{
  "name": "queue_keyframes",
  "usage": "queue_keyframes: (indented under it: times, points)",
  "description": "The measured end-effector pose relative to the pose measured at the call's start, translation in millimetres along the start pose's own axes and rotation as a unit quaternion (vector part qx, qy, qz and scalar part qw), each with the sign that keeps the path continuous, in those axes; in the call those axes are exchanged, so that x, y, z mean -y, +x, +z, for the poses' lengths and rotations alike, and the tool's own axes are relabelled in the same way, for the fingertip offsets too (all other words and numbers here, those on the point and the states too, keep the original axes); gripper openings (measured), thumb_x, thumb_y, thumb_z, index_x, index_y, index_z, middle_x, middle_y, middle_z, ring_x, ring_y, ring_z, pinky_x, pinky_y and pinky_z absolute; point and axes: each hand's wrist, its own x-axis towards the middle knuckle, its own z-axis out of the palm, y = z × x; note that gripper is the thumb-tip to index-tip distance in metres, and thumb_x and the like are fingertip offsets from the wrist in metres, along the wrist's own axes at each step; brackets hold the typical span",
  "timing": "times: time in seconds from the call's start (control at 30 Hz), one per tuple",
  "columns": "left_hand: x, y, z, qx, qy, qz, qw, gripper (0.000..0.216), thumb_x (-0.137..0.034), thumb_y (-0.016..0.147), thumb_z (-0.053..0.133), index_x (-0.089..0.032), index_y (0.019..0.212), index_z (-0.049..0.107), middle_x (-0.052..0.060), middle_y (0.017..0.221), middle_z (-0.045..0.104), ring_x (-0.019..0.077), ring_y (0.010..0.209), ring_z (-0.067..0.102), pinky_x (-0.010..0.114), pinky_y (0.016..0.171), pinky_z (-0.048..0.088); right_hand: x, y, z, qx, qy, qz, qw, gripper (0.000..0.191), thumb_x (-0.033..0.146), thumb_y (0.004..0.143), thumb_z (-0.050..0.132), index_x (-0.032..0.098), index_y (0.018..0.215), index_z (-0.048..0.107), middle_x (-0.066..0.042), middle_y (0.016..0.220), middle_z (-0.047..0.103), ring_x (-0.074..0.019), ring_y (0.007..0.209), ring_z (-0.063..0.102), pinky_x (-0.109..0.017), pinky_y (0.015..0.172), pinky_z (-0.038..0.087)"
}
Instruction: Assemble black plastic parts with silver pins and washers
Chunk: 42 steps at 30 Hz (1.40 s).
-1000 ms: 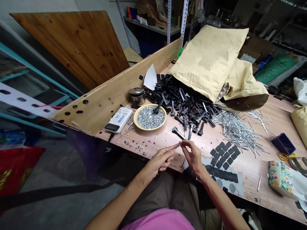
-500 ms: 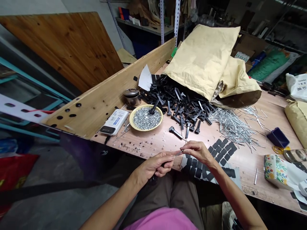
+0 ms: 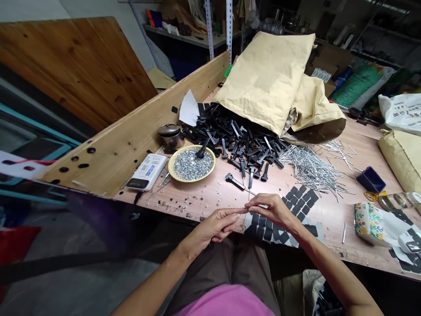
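Observation:
My left hand (image 3: 223,224) is closed in front of the table edge, its fingers curled and its thumb and forefinger pinching a thin metal rod (image 3: 244,211). My right hand (image 3: 270,207) meets it from the right, fingertips pinched at the other end of the rod. Most of the rod is covered by fingers, and whatever else lies in the left palm is hidden. Just beyond the hands lie black plastic T-shaped parts (image 3: 234,181), some with metal rods sticking out. Under my right hand is a sheet of black adhesive pads (image 3: 268,232).
A yellow bowl (image 3: 171,169) of small metal nuts stands left, beside a white scale (image 3: 148,171) and a lidded tin (image 3: 171,136). Behind are a heap of black parts (image 3: 226,131), a paper sack (image 3: 263,79) and loose metal rods (image 3: 305,164). A blue tray (image 3: 371,180) sits right.
The view has turned slightly, shifting the table leftward in the picture. Both hands stay together at the rod; the dark piece seen beneath my left hand earlier is now mostly hidden.

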Motion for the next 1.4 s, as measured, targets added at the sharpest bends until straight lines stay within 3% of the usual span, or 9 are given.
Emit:
queue_keyframes:
  times: [0.4,0.57,0.63,0.83,0.97,1.17,1.23,1.3,1.4]
  points:
    - [1,0,22,-0.121,0.124,0.152,0.973,0.039,-0.04,0.073,0.065,-0.018,0.104,0.071,-0.006,0.046,0.036,0.0072,0.043,0.027,0.02,0.039,0.021,8,-12,-7,-0.041,-0.046,0.045,0.997,0.039,0.052,0.087,0.048,0.02,0.086,0.072,-0.005,0.076,0.07,-0.0151,0.067,0.065,-0.024,0.062,0.049]
    - [8,6,25,-0.101,0.148,0.162,0.97,0.045,-0.047,0.077,0.059,-0.015,0.108,0.069,-0.006,0.046,0.04,0.0067,0.037,0.031,0.019,0.036,0.025,4,-18,-1,-0.096,-0.046,0.014,0.994,0.039,0.049,0.089,0.046,0.019,0.081,0.069,-0.005,0.075,0.068,-0.0144,0.068,0.064,-0.024,0.063,0.049]
    - [13,9,27,-0.159,0.261,0.264,0.915,0.035,-0.04,0.082,0.055,-0.019,0.105,0.07,0.001,0.057,0.056,0.0111,0.048,0.049,0.021,0.043,0.038,3,-21,2,-0.119,-0.066,0.005,0.991,0.037,0.047,0.09,0.046,0.019,0.082,0.068,-0.005,0.074,0.068,-0.0143,0.067,0.063,-0.024,0.062,0.049]
    - [26,16,30,-0.269,0.578,0.475,0.606,0.034,-0.015,0.091,0.041,-0.022,0.119,0.06,0.002,0.078,0.07,0.0103,0.066,0.064,0.018,0.061,0.047,2,-27,8,-0.161,-0.109,0.015,0.981,0.032,0.042,0.092,0.045,0.018,0.078,0.062,-0.004,0.07,0.063,-0.0125,0.063,0.058,-0.022,0.058,0.045]
    - [25,19,33,-0.282,0.617,0.505,0.533,0.033,-0.011,0.091,0.041,-0.016,0.119,0.057,0.002,0.081,0.071,0.0094,0.065,0.065,0.018,0.061,0.047,3,-27,9,-0.161,-0.127,0.011,0.979,0.033,0.04,0.094,0.039,0.018,0.074,0.055,-0.002,0.067,0.055,-0.0115,0.06,0.051,-0.022,0.057,0.041]
    - [28,23,35,-0.29,0.625,0.509,0.516,0.03,-0.01,0.091,0.04,-0.015,0.112,0.061,0.001,0.069,0.068,0.0096,0.059,0.063,0.019,0.057,0.044,1,-24,22,-0.19,-0.107,0.069,0.973,0.042,0.044,0.092,0.034,0.02,0.059,0.039,0.003,0.057,0.041,-0.0095,0.052,0.039,-0.022,0.052,0.032]
    - [31,26,35,-0.287,0.611,0.498,0.544,0.03,-0.012,0.09,0.041,-0.017,0.11,0.063,0.001,0.067,0.068,0.0099,0.059,0.063,0.019,0.057,0.044,-1,-23,28,-0.21,-0.089,0.126,0.966,0.048,0.051,0.091,0.031,0.021,0.054,0.031,0.004,0.052,0.034,-0.0089,0.049,0.034,-0.022,0.049,0.028]
    - [34,29,35,-0.284,0.559,0.472,0.62,0.03,-0.015,0.089,0.042,-0.019,0.107,0.066,0.002,0.069,0.069,0.0113,0.062,0.063,0.019,0.059,0.045,-3,-23,31,-0.211,-0.074,0.189,0.956,0.053,0.058,0.089,0.027,0.02,0.051,0.028,0.004,0.049,0.03,-0.0088,0.047,0.032,-0.023,0.048,0.023]
    - [31,36,38,-0.275,0.351,0.381,0.81,0.023,-0.026,0.084,0.051,-0.021,0.095,0.07,0.003,0.074,0.069,0.0139,0.066,0.064,0.022,0.062,0.047,-5,-27,31,-0.218,-0.053,0.263,0.938,0.058,0.066,0.085,0.025,0.02,0.052,0.037,0.003,0.049,0.037,-0.01,0.049,0.037,-0.024,0.049,0.023]
